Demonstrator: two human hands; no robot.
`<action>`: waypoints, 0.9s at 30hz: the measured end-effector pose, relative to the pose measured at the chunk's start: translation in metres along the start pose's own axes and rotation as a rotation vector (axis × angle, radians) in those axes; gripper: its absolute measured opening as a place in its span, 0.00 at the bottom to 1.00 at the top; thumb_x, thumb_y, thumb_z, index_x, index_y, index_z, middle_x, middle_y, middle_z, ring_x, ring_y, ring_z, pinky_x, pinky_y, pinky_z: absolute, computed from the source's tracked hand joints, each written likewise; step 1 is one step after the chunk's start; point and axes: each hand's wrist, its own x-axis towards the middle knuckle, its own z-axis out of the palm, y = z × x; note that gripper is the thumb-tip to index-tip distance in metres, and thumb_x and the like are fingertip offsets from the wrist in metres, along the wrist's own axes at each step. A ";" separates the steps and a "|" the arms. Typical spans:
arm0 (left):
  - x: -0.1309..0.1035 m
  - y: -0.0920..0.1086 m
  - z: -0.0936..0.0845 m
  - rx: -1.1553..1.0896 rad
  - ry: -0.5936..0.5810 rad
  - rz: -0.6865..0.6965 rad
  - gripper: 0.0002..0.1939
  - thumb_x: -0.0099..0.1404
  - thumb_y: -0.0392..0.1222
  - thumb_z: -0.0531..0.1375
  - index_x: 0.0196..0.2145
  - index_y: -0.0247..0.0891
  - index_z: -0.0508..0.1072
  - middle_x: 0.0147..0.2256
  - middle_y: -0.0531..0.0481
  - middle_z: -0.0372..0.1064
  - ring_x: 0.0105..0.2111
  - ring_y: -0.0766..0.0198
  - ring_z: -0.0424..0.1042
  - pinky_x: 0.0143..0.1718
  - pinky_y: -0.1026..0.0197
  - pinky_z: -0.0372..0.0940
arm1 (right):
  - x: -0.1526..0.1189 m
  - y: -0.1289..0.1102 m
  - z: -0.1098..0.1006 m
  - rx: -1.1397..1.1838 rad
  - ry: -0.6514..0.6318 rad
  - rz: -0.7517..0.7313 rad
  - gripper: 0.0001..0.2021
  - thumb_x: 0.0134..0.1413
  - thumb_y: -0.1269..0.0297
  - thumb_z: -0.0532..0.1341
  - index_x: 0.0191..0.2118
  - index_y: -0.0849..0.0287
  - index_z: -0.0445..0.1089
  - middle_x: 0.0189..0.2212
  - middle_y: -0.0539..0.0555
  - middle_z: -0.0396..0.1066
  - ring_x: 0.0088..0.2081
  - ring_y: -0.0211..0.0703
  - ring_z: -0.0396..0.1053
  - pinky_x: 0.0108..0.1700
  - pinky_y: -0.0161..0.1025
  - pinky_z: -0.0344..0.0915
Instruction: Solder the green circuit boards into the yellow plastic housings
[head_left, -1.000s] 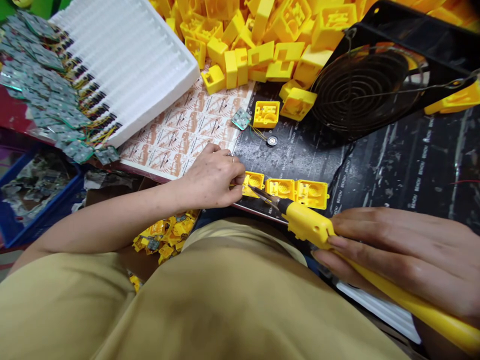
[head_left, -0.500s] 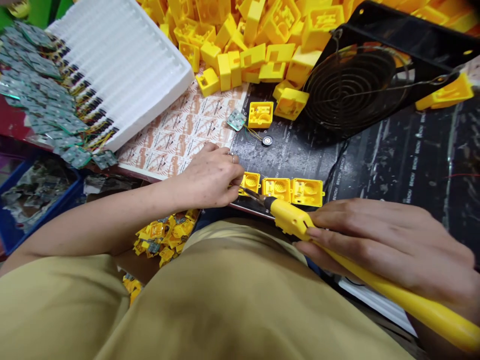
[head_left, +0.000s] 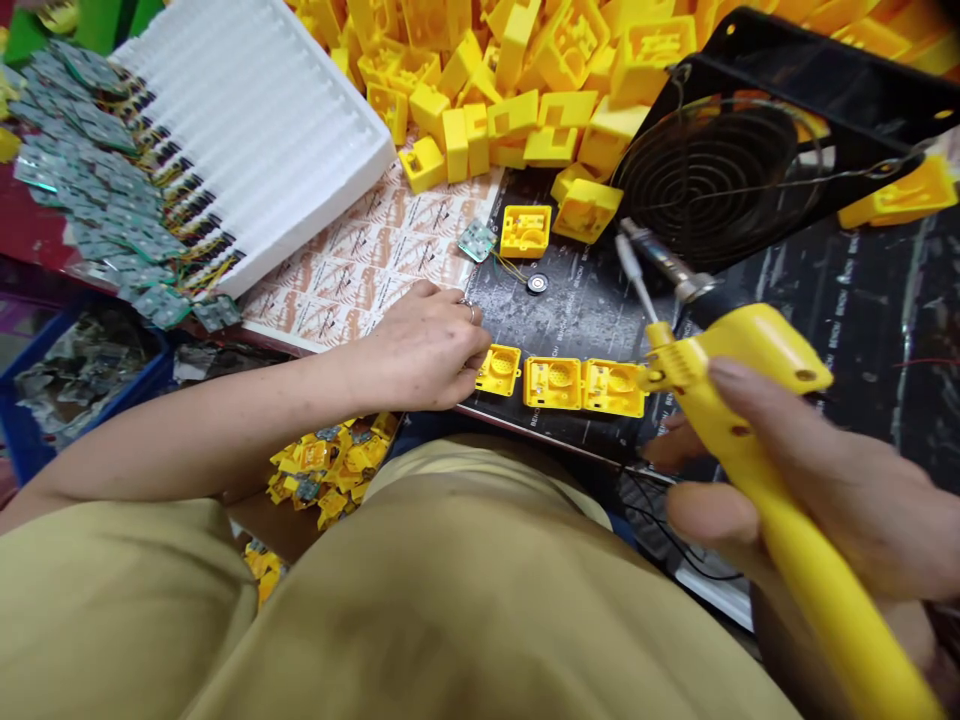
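My left hand point(head_left: 442, 345) is closed at the left edge of a small open yellow plastic case point(head_left: 500, 370). Its fingertips are partly hidden there. Two more open cases, a middle one point(head_left: 553, 384) and a right one point(head_left: 613, 388), stand in a row beside it at the table's front edge. In my right hand point(head_left: 832, 480) is a yellow soldering iron point(head_left: 720, 400) with a metal barrel and a thin feed tube, both pointing up and left over the table. Beyond the row lie a circuit board point(head_left: 476, 240), a small round speaker point(head_left: 536, 284) wired to it, and another yellow case point(head_left: 525, 231).
A black fan point(head_left: 705, 180) stands at the back right. Yellow cases point(head_left: 517, 120) are heaped at the back. On the left, a white foam tray point(head_left: 262, 130) has many wired circuit boards point(head_left: 112, 190) along its side. Below are a blue bin point(head_left: 142, 375) and more yellow parts point(head_left: 337, 465).
My right hand has lifted the soldering iron away from the left case and swung its tip up and right. My left hand stays by the case.
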 end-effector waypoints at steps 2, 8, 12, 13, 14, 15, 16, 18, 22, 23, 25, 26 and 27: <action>-0.001 0.000 0.000 0.007 -0.012 -0.004 0.08 0.60 0.41 0.56 0.27 0.39 0.74 0.29 0.48 0.73 0.37 0.56 0.68 0.38 0.55 0.55 | 0.006 0.001 0.007 -0.029 -0.041 -0.078 0.23 0.66 0.64 0.60 0.64 0.53 0.59 0.27 0.47 0.72 0.25 0.36 0.70 0.33 0.32 0.69; 0.002 0.004 0.000 -0.003 -0.029 -0.015 0.09 0.61 0.41 0.56 0.29 0.38 0.75 0.30 0.46 0.73 0.38 0.53 0.68 0.40 0.52 0.56 | 0.026 0.007 0.042 -0.058 -0.024 -0.161 0.10 0.61 0.69 0.64 0.47 0.58 0.67 0.32 0.50 0.72 0.33 0.40 0.72 0.38 0.35 0.69; -0.003 0.002 -0.001 -0.051 -0.038 -0.012 0.09 0.62 0.41 0.56 0.33 0.37 0.76 0.33 0.45 0.73 0.40 0.52 0.69 0.44 0.51 0.58 | 0.034 0.010 0.065 -0.007 -0.082 -0.192 0.17 0.60 0.60 0.66 0.50 0.60 0.63 0.37 0.54 0.72 0.40 0.47 0.73 0.53 0.47 0.68; -0.007 -0.002 -0.001 -0.082 -0.024 0.000 0.10 0.62 0.43 0.57 0.36 0.37 0.76 0.35 0.44 0.73 0.41 0.51 0.69 0.45 0.51 0.58 | 0.035 0.011 0.069 0.001 -0.093 -0.195 0.18 0.60 0.59 0.66 0.51 0.60 0.62 0.37 0.55 0.71 0.40 0.48 0.73 0.55 0.50 0.67; -0.012 -0.006 0.001 -0.131 -0.002 0.020 0.12 0.62 0.45 0.59 0.40 0.36 0.75 0.39 0.43 0.74 0.43 0.50 0.69 0.47 0.50 0.58 | 0.035 0.011 0.072 0.007 -0.099 -0.194 0.19 0.60 0.59 0.66 0.51 0.60 0.62 0.37 0.55 0.71 0.41 0.48 0.73 0.56 0.52 0.66; -0.018 -0.011 0.003 -0.199 0.030 0.048 0.16 0.62 0.48 0.60 0.44 0.36 0.74 0.43 0.42 0.73 0.46 0.50 0.69 0.49 0.50 0.59 | 0.036 0.010 0.074 0.011 -0.104 -0.193 0.19 0.60 0.59 0.66 0.52 0.60 0.61 0.36 0.54 0.71 0.41 0.48 0.73 0.57 0.53 0.65; -0.024 -0.016 0.006 -0.284 0.069 0.083 0.19 0.61 0.49 0.62 0.47 0.36 0.72 0.46 0.41 0.72 0.48 0.50 0.69 0.50 0.51 0.59 | 0.037 0.010 0.077 0.012 -0.105 -0.195 0.19 0.60 0.60 0.66 0.52 0.60 0.61 0.36 0.54 0.71 0.41 0.49 0.73 0.58 0.54 0.65; -0.033 -0.025 0.014 -0.467 0.148 0.142 0.19 0.63 0.48 0.62 0.48 0.36 0.71 0.51 0.41 0.71 0.51 0.54 0.69 0.53 0.54 0.60 | 0.038 0.008 0.082 -0.007 -0.103 -0.192 0.20 0.60 0.60 0.66 0.52 0.60 0.61 0.34 0.53 0.70 0.41 0.49 0.73 0.58 0.55 0.64; -0.036 -0.028 0.029 -0.654 0.267 0.043 0.06 0.66 0.39 0.58 0.34 0.39 0.75 0.41 0.48 0.78 0.44 0.63 0.74 0.53 0.57 0.61 | 0.045 0.002 0.089 -0.071 -0.105 -0.202 0.18 0.61 0.65 0.64 0.54 0.62 0.61 0.34 0.53 0.71 0.38 0.45 0.73 0.59 0.55 0.64; -0.033 -0.026 0.031 -0.652 0.291 -0.009 0.07 0.66 0.38 0.57 0.33 0.39 0.75 0.37 0.50 0.78 0.41 0.64 0.75 0.53 0.57 0.60 | 0.047 -0.001 0.087 -0.082 -0.095 -0.203 0.19 0.61 0.66 0.65 0.54 0.62 0.61 0.35 0.53 0.72 0.36 0.44 0.73 0.58 0.53 0.65; -0.028 -0.023 0.033 -0.590 0.336 -0.079 0.08 0.67 0.40 0.58 0.35 0.41 0.77 0.33 0.52 0.79 0.38 0.64 0.75 0.54 0.54 0.58 | 0.047 -0.006 0.077 -0.093 -0.021 -0.194 0.20 0.57 0.68 0.68 0.53 0.61 0.63 0.34 0.52 0.73 0.34 0.42 0.72 0.53 0.46 0.68; -0.025 -0.021 0.033 -0.535 0.349 -0.088 0.08 0.67 0.41 0.58 0.35 0.41 0.78 0.33 0.52 0.79 0.38 0.63 0.74 0.55 0.52 0.57 | 0.046 -0.009 0.068 -0.093 0.028 -0.179 0.20 0.55 0.68 0.69 0.51 0.60 0.65 0.32 0.51 0.73 0.33 0.40 0.72 0.49 0.41 0.70; -0.022 -0.021 0.033 -0.474 0.353 -0.087 0.09 0.67 0.42 0.58 0.36 0.42 0.79 0.34 0.52 0.79 0.39 0.62 0.74 0.55 0.51 0.56 | 0.043 -0.012 0.057 -0.090 0.078 -0.153 0.19 0.54 0.71 0.70 0.50 0.59 0.66 0.30 0.50 0.72 0.31 0.39 0.72 0.43 0.36 0.70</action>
